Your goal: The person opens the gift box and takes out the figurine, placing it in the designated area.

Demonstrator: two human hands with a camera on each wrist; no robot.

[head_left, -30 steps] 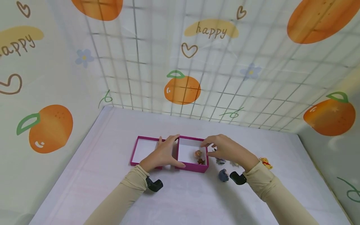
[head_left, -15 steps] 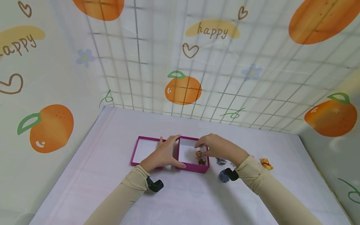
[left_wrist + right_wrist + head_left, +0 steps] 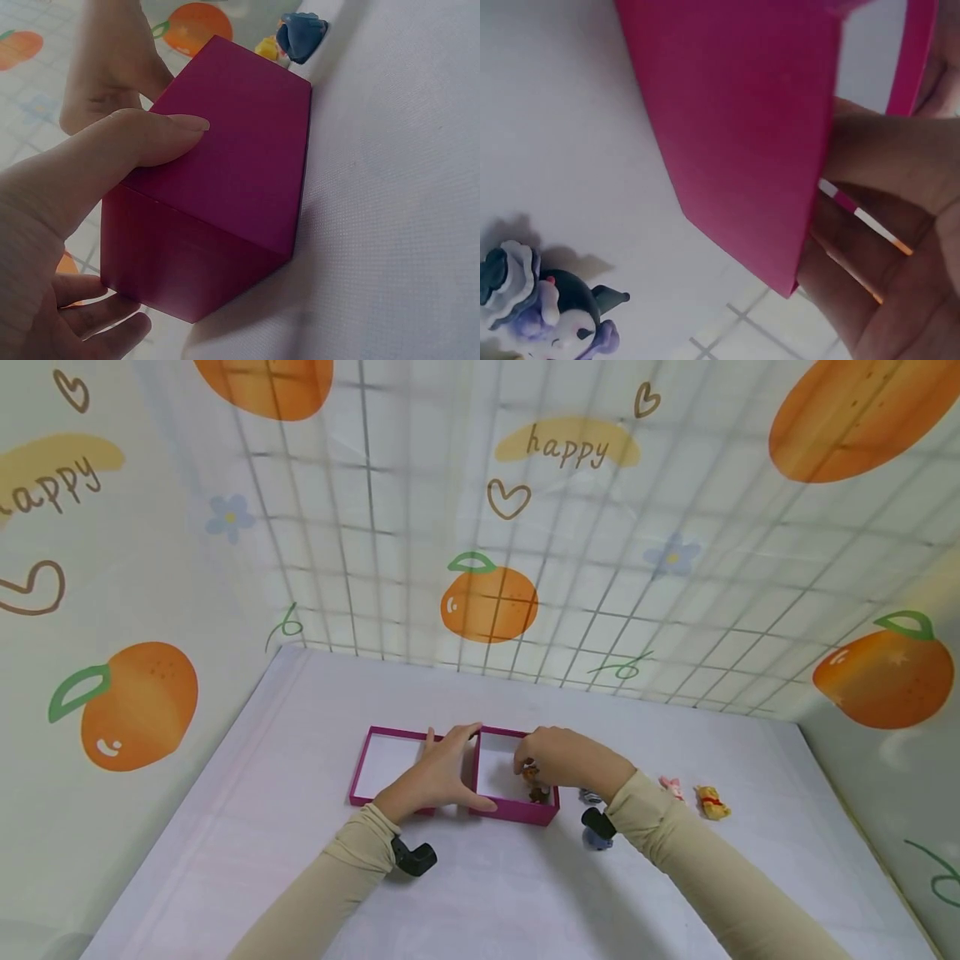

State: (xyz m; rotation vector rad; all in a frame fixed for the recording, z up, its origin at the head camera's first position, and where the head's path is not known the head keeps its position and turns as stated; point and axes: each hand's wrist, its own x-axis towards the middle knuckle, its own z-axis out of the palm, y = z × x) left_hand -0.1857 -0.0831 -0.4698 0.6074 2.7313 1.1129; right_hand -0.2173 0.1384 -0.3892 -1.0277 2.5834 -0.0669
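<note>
My left hand [image 3: 438, 772] grips an open magenta box [image 3: 517, 812] with a white inside. In the left wrist view its thumb lies on the outer wall [image 3: 240, 157], and the other fingers are behind. My right hand [image 3: 566, 756] reaches over the box's right rim, its fingers curled down around a small orange-brown figurine [image 3: 530, 772]. The thumb is hidden in the head view. Beside that figurine, a dark brown one [image 3: 538, 795] sits in the box. In the right wrist view, the right fingers [image 3: 847, 262] pass behind the box's wall.
A second shallow magenta-rimmed tray [image 3: 360, 768] lies left of the box, partly behind my left hand. Right of the box stand a blue figurine [image 3: 597, 838], a purple-and-dark figurine [image 3: 559, 315], a pink one [image 3: 672, 787] and a yellow one in red [image 3: 711, 802].
My right hand has moved left from the right rim into the box, and its fingers have closed in around the figurine. The left hand keeps its grip on the box.
</note>
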